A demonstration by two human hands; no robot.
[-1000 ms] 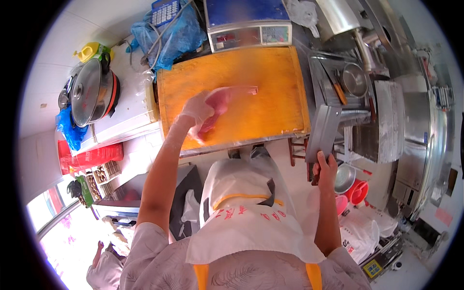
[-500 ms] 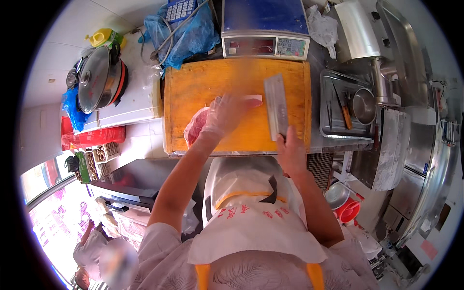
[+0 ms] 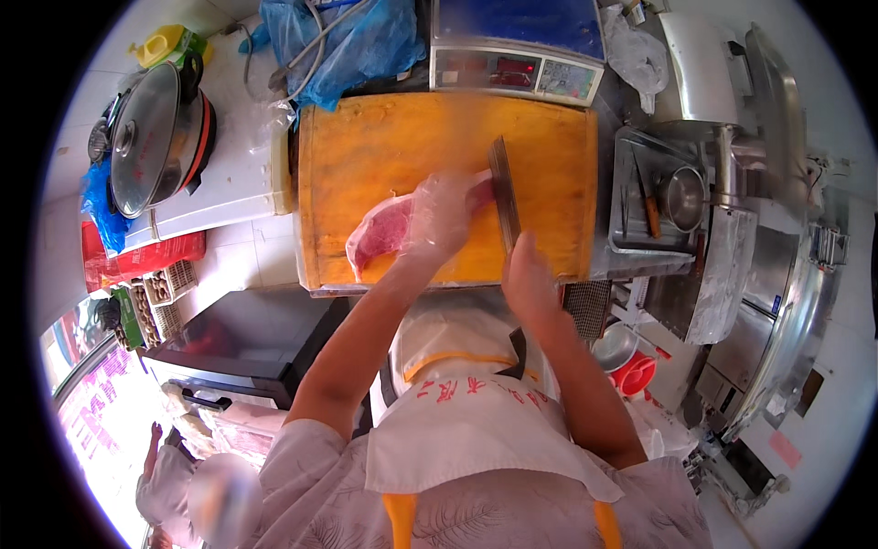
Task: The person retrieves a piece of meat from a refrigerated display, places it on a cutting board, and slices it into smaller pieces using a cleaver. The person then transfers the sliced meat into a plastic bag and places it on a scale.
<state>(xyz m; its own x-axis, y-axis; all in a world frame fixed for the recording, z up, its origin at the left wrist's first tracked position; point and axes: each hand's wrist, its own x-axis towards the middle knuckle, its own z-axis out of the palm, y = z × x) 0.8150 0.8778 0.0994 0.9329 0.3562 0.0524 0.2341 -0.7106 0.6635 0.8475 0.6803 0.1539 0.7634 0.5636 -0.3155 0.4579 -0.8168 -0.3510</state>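
A long piece of raw pink meat (image 3: 379, 231) with a pale fat edge lies across the wooden cutting board (image 3: 361, 137). My left hand (image 3: 437, 216), in a thin clear plastic glove, is closed over its middle and holds it against the board; the fingertips are blurred. In my right hand (image 3: 532, 280) is a cleaver (image 3: 504, 190), gripped by its handle. The blade stands nearly on edge at the right end of the meat, pointing away from me. A short stretch of meat shows between my left fingers and the blade.
Behind the board stands a scale (image 3: 517, 73) with a blue top. Blue plastic bags (image 3: 366, 55) lie at the back left, near a lidded pan (image 3: 151, 137). To the right, a metal tray (image 3: 631, 238) holds a wooden-handled knife (image 3: 651, 215) and a small metal bowl (image 3: 682, 199).
My right hand has brought the cleaver left, from beside the meat to its right end, and turned the blade more upright. My left hand stays on the meat. The view has shifted slightly.
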